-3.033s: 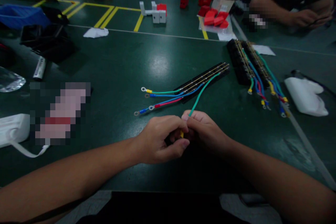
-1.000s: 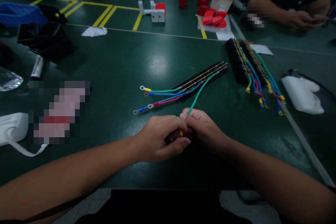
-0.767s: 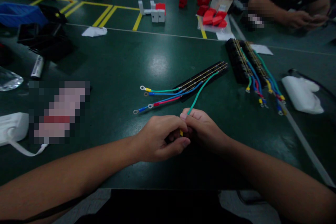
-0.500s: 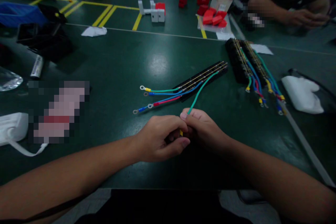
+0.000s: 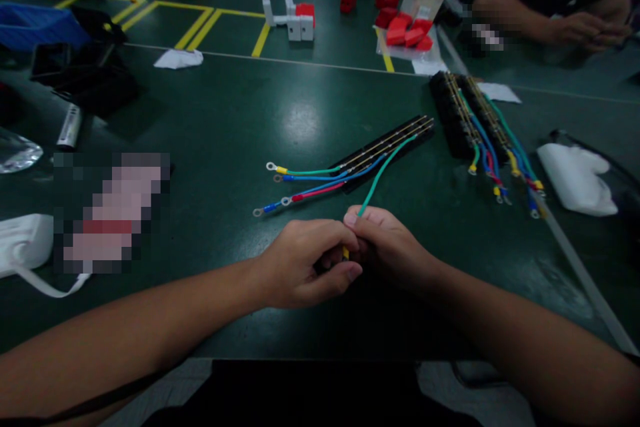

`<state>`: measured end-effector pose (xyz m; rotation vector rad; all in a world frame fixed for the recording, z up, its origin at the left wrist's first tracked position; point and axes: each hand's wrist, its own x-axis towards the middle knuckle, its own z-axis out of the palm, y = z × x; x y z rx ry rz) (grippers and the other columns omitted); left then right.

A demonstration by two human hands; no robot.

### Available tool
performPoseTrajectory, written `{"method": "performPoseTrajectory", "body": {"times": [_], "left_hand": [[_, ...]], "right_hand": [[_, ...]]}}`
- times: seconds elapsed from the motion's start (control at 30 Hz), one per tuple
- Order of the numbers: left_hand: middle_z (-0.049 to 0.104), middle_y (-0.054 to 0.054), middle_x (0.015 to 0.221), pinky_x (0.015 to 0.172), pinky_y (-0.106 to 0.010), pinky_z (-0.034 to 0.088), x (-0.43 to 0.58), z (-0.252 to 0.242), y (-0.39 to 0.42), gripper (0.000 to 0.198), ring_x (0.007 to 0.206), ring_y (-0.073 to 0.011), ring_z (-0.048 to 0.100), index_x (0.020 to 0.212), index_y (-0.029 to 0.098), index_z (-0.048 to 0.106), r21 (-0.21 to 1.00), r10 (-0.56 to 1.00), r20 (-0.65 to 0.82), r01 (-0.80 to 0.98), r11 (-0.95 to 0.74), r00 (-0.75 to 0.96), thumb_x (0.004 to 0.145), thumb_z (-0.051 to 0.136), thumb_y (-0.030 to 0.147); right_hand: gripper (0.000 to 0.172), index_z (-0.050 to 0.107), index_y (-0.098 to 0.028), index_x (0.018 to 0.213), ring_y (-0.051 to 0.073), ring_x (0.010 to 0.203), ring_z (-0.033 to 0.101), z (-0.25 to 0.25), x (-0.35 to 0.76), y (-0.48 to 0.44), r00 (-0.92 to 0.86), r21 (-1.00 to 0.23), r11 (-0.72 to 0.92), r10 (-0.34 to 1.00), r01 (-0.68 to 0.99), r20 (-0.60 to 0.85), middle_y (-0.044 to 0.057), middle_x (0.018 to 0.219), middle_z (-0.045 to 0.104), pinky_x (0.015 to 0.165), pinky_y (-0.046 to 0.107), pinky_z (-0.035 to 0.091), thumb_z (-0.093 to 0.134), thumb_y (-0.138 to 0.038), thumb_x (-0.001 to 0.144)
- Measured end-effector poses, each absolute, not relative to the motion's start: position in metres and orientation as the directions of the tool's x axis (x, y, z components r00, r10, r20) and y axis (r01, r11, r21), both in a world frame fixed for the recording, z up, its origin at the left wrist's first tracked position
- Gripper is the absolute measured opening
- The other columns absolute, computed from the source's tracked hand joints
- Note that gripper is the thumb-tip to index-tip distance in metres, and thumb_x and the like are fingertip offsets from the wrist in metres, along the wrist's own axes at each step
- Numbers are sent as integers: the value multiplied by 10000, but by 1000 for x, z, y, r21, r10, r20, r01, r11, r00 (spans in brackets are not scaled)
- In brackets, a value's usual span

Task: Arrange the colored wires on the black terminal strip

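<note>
A green wire runs from the far end of a black terminal strip down into my right hand, whose thumb and fingers pinch it. My left hand is closed around the wire's end, and a bit of yellow sleeve shows between its fingers. The two hands touch each other; the rest of the wire end is hidden. From the strip's near end, green, blue and red wires fan out leftward. They end in ring terminals, among them a yellow-sleeved one and a red-sleeved one.
Two more wired black strips lie to the right, near a white object. On the left are a pixelated device, a white charger and black bins. Red parts lie at the back. Other people sit opposite.
My hands and the green wire hold almost the same position. At the upper right, a co-worker's hands have shifted slightly.
</note>
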<state>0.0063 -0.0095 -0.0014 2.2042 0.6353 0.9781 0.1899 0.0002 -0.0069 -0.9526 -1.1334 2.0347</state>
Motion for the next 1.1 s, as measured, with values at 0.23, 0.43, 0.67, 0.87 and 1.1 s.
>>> {"method": "performPoseTrajectory", "body": {"times": [0.23, 0.43, 0.67, 0.87, 1.1], "left_hand": [[603, 12, 715, 522, -207, 412, 5, -3, -9, 157, 563, -84, 503, 981, 163, 576, 714, 641, 455, 176, -677, 619, 904, 563, 299], [605, 14, 707, 523, -216, 410, 6, -4, -9, 165, 566, -90, 505, 981, 167, 577, 703, 639, 453, 191, -685, 622, 906, 560, 312], [617, 0, 727, 533, -217, 414, 7, -3, -9, 160, 576, -92, 510, 970, 158, 579, 709, 637, 459, 176, -683, 619, 902, 564, 302], [617, -4, 748, 540, -212, 418, 6, -3, -9, 161, 586, -89, 511, 973, 159, 578, 717, 643, 445, 183, -673, 624, 894, 572, 299], [601, -1, 743, 543, -210, 419, 6, -2, -10, 157, 587, -88, 506, 979, 156, 579, 725, 644, 447, 171, -668, 621, 896, 570, 289]], "right_hand": [[337, 486, -187, 669, 101, 526, 369, -6, 190, 0, -546, -873, -456, 781, -170, -302, -36, 591, 440, 510, 249, 289, 578, -383, 927], [331, 485, -187, 680, 100, 532, 375, -7, 190, 0, -548, -877, -452, 781, -165, -299, -38, 595, 434, 510, 243, 289, 584, -387, 924], [323, 489, -189, 687, 105, 545, 391, -8, 190, -1, -550, -877, -448, 783, -173, -291, -32, 611, 454, 537, 249, 320, 580, -385, 926], [303, 503, -190, 711, 108, 543, 392, -7, 189, 0, -551, -867, -468, 775, -169, -311, -30, 618, 461, 539, 251, 324, 586, -391, 921], [323, 490, -191, 681, 105, 527, 381, -6, 189, 1, -553, -867, -463, 778, -184, -298, -31, 606, 458, 521, 250, 328, 595, -390, 912]]}}
